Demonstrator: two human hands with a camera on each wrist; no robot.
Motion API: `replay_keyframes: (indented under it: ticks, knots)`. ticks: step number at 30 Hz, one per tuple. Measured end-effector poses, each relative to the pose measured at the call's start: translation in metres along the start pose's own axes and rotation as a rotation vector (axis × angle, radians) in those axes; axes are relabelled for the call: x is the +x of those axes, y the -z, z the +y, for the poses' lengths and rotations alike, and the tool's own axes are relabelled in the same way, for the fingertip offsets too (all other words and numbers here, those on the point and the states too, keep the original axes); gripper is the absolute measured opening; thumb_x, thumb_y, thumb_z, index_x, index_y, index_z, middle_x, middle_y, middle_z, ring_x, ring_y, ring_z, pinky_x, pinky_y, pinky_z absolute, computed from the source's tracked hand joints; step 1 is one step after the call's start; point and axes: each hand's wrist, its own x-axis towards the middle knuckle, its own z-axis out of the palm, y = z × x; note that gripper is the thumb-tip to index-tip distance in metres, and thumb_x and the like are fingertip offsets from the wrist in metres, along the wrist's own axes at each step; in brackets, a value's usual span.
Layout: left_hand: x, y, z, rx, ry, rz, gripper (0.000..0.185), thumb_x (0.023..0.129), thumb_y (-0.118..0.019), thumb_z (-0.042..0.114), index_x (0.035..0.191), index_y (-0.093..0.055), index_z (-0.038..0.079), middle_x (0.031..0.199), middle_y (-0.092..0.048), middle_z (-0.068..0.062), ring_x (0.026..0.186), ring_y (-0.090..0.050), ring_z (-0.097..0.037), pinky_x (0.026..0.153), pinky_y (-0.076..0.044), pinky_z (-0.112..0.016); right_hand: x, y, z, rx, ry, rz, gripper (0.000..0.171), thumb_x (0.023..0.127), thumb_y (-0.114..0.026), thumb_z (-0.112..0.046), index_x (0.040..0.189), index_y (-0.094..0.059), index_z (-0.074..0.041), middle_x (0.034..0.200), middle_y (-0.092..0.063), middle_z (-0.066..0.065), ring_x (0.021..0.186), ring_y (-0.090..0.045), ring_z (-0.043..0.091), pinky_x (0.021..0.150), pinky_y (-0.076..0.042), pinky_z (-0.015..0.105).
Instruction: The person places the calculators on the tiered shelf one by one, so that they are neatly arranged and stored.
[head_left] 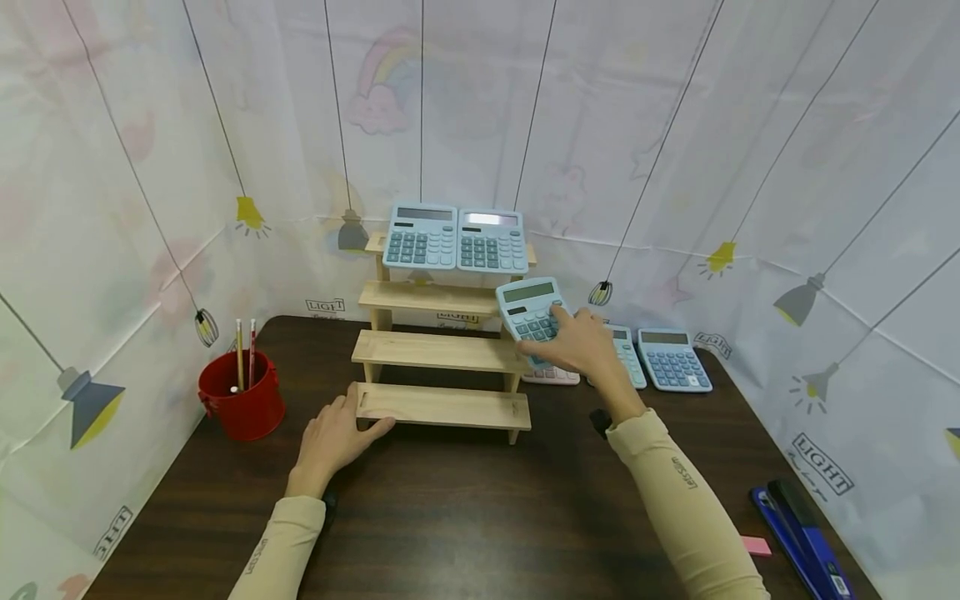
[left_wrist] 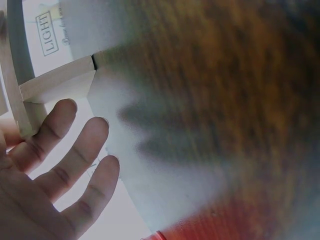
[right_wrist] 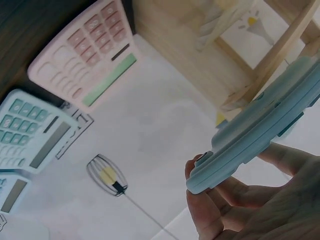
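Observation:
A light blue calculator (head_left: pixel 529 308) is tilted in the air beside the right end of the wooden stepped shelf (head_left: pixel 442 404), above a pink calculator on the table. My right hand (head_left: pixel 581 342) grips this blue calculator by its edges; the right wrist view shows the held calculator (right_wrist: pixel 260 125) edge-on with fingers around its end. At the left end of the lowest step, my left hand (head_left: pixel 333 433) rests with its thumb along the front edge. Several of its fingers (left_wrist: pixel 80 160) are spread and extended beside the shelf leg in the left wrist view.
Two blue calculators (head_left: pixel 422 237) stand side by side on the top step. Behind my right hand lie a pink calculator (right_wrist: pixel 85 52) and more blue ones (head_left: pixel 673 360). A red pencil bucket (head_left: pixel 242 408) is at left; a blue stapler (head_left: pixel 802 542) and pink eraser (head_left: pixel 756 546) are front right.

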Motion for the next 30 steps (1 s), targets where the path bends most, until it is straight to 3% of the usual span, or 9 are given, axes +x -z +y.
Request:
replay_keyframes:
  ticks: [9, 16, 24, 30]
  knots:
    - [-0.001, 0.000, 0.003, 0.008, 0.004, -0.009, 0.108, 0.087, -0.056, 0.076, 0.157, -0.025, 0.000, 0.137, -0.057, -0.026, 0.115, -0.059, -0.046, 0.094, -0.048, -0.064, 0.010, -0.001, -0.019, -0.034, -0.007, 0.003, 0.106, 0.077, -0.055, -0.082, 0.156, -0.037, -0.014, 0.134, -0.047, 0.033, 0.117, -0.048, 0.047, 0.096, -0.042, 0.067]
    - [-0.002, -0.001, 0.001, 0.005, 0.000, -0.010, 0.109, 0.086, -0.054, 0.077, 0.158, -0.025, 0.001, 0.139, -0.056, -0.026, 0.117, -0.059, -0.046, 0.094, -0.048, -0.063, 0.012, 0.001, -0.031, -0.014, -0.020, -0.009, 0.108, 0.076, -0.054, -0.082, 0.156, -0.036, -0.012, 0.142, -0.040, 0.037, 0.130, -0.040, 0.054, 0.104, -0.035, 0.073]
    - [-0.002, -0.001, -0.001, -0.001, 0.005, -0.018, 0.111, 0.086, -0.053, 0.079, 0.158, -0.023, 0.001, 0.141, -0.054, -0.026, 0.119, -0.058, -0.046, 0.096, -0.047, -0.064, 0.013, -0.001, -0.049, -0.012, -0.013, -0.019, 0.108, 0.076, -0.052, -0.084, 0.155, -0.038, -0.012, 0.135, -0.044, 0.033, 0.120, -0.044, 0.047, 0.096, -0.045, 0.061]
    - [-0.001, 0.000, 0.001, -0.003, 0.003, -0.020, 0.111, 0.086, -0.053, 0.079, 0.158, -0.023, 0.000, 0.141, -0.054, -0.026, 0.119, -0.058, -0.046, 0.095, -0.047, -0.064, 0.019, -0.004, -0.061, -0.028, -0.012, -0.001, 0.107, 0.075, -0.049, -0.087, 0.151, -0.043, -0.011, 0.133, -0.047, 0.031, 0.118, -0.046, 0.045, 0.095, -0.047, 0.061]
